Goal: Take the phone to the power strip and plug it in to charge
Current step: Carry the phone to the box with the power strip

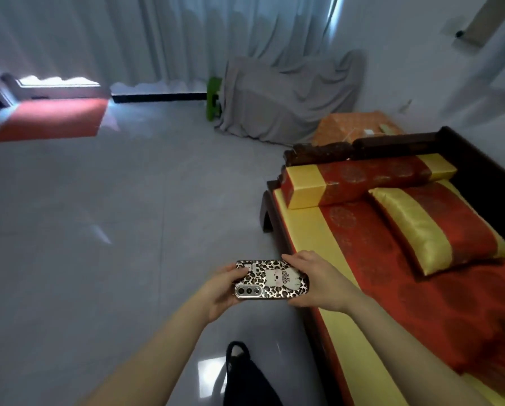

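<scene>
Now, far left, a red mat (50,120) lies on the floor below a bright doorway, and from its near edge a wide stretch of grey tiled floor (113,230) runs open and bare across the whole left half of the view. White curtains (163,39) hang along the back wall down to a dark baseboard. Moving right, a green object (213,98) peeks out beside a piece of furniture under a grey dust cover (286,98), which sits in the far corner.

Centre low, the left hand (220,291) curls around the camera end of the phone (271,280), fingers wrapped behind it, thumb on its edge. The phone is held level and crosswise above the floor, back up, in a leopard-print case with a cartoon figure. The right hand (318,281) clasps the other end, fingers arched over the top edge. Both hands are closed on it, forearms bare. Below them a dark bag (245,379) sits on the floor.

Right side, the dark wooden sofa (479,159) runs along the wall, its front edge just beside the right forearm. On its red-and-yellow seat cushion (371,247) lie a bolster (362,180) and a pillow (438,227). Beyond its armrest stands an orange-covered side table (351,124) with small items too blurred to tell.
</scene>
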Action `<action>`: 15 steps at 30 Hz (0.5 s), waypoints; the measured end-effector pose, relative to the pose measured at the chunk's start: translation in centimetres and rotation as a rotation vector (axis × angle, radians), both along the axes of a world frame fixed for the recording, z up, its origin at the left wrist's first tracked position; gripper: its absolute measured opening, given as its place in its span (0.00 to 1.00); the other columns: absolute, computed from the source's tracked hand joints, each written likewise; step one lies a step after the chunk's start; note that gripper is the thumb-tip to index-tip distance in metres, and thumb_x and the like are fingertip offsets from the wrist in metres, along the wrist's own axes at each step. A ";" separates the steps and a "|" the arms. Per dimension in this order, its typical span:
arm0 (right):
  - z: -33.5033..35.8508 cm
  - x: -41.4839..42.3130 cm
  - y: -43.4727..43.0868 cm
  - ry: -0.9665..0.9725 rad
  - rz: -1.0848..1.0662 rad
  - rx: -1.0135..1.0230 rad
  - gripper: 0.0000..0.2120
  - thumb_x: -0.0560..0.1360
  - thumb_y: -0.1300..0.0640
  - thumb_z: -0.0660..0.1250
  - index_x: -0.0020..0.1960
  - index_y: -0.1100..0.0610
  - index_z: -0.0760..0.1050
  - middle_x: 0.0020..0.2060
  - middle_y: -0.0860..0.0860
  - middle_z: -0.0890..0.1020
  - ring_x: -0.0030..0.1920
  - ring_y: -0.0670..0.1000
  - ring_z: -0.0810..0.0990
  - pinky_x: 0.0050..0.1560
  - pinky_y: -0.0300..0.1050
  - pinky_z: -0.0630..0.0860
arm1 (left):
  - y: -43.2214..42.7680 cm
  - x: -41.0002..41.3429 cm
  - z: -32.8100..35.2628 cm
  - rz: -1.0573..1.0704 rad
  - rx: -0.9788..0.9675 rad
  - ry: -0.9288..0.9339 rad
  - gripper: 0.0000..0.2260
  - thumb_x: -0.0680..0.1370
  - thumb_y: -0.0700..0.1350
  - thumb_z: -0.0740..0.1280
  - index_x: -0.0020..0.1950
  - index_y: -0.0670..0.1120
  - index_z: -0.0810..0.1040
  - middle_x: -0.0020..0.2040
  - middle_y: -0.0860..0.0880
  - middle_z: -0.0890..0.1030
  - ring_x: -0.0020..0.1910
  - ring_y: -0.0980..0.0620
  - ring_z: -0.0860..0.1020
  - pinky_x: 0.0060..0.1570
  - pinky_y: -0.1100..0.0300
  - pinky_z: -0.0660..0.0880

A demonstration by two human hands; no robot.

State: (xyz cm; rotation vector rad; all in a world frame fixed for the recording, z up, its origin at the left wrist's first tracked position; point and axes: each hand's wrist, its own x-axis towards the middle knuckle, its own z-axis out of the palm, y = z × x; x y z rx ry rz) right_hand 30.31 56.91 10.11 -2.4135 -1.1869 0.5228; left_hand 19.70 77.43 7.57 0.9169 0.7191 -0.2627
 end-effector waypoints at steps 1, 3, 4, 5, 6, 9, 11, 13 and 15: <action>-0.1 1.8 1.8 0.001 -0.002 0.015 0.42 0.62 0.45 0.77 0.71 0.54 0.66 0.59 0.52 0.74 0.59 0.51 0.70 0.62 0.45 0.68 | 1.8 1.8 0.3 -0.003 0.010 -0.005 0.08 0.77 0.37 0.62 0.55 0.41 0.76 0.47 0.43 0.82 0.41 0.49 0.80 0.34 0.58 0.81; -0.1 5.4 5.4 0.014 -0.005 0.032 0.43 0.62 0.45 0.78 0.72 0.53 0.65 0.60 0.52 0.74 0.59 0.51 0.70 0.63 0.45 0.68 | 5.6 5.5 0.9 0.003 0.030 0.011 0.09 0.77 0.37 0.63 0.57 0.40 0.76 0.46 0.43 0.82 0.41 0.49 0.81 0.33 0.58 0.80; -0.1 7.3 7.3 0.019 -0.017 0.044 0.44 0.62 0.45 0.78 0.72 0.53 0.65 0.60 0.51 0.74 0.60 0.50 0.70 0.63 0.44 0.67 | 7.5 7.4 1.1 0.003 0.042 0.014 0.09 0.77 0.37 0.63 0.56 0.40 0.76 0.45 0.43 0.82 0.40 0.49 0.81 0.33 0.58 0.80; 0.0 9.2 9.1 0.025 -0.028 0.057 0.44 0.61 0.45 0.79 0.72 0.53 0.64 0.61 0.50 0.73 0.61 0.50 0.69 0.63 0.42 0.66 | 9.4 9.3 1.4 0.001 0.051 0.010 0.08 0.76 0.37 0.63 0.54 0.41 0.77 0.45 0.43 0.82 0.39 0.50 0.82 0.33 0.58 0.80; 0.2 11.0 10.9 0.032 -0.033 0.065 0.44 0.61 0.46 0.79 0.72 0.53 0.64 0.62 0.50 0.73 0.61 0.49 0.69 0.62 0.39 0.65 | 11.3 11.1 1.6 0.001 0.052 0.002 0.07 0.76 0.37 0.63 0.54 0.41 0.77 0.45 0.43 0.82 0.39 0.50 0.82 0.34 0.58 0.81; 1.2 16.2 16.7 0.019 -0.060 0.117 0.42 0.60 0.49 0.80 0.70 0.53 0.66 0.60 0.49 0.72 0.60 0.47 0.68 0.60 0.36 0.64 | 16.9 16.5 2.8 0.005 0.074 -0.031 0.08 0.77 0.38 0.63 0.55 0.42 0.77 0.47 0.44 0.82 0.39 0.51 0.82 0.35 0.59 0.81; 1.8 19.3 20.6 0.013 -0.074 0.137 0.42 0.59 0.50 0.80 0.68 0.54 0.67 0.57 0.47 0.70 0.57 0.45 0.69 0.57 0.36 0.66 | 20.6 19.6 3.2 0.035 0.065 -0.038 0.09 0.77 0.38 0.63 0.56 0.42 0.77 0.46 0.44 0.82 0.38 0.52 0.82 0.35 0.59 0.81; 2.0 22.6 24.6 0.012 -0.083 0.139 0.41 0.58 0.49 0.81 0.67 0.52 0.67 0.54 0.44 0.69 0.54 0.44 0.69 0.55 0.36 0.67 | 24.4 22.6 3.3 0.043 0.053 -0.051 0.09 0.77 0.38 0.63 0.57 0.41 0.77 0.47 0.43 0.82 0.40 0.50 0.82 0.39 0.56 0.82; 2.1 26.0 28.5 0.022 -0.085 0.144 0.40 0.57 0.48 0.81 0.66 0.51 0.68 0.53 0.44 0.69 0.53 0.44 0.71 0.55 0.39 0.70 | 28.3 25.8 3.0 0.045 0.025 -0.053 0.09 0.77 0.37 0.63 0.56 0.40 0.77 0.47 0.42 0.82 0.40 0.49 0.82 0.41 0.55 0.82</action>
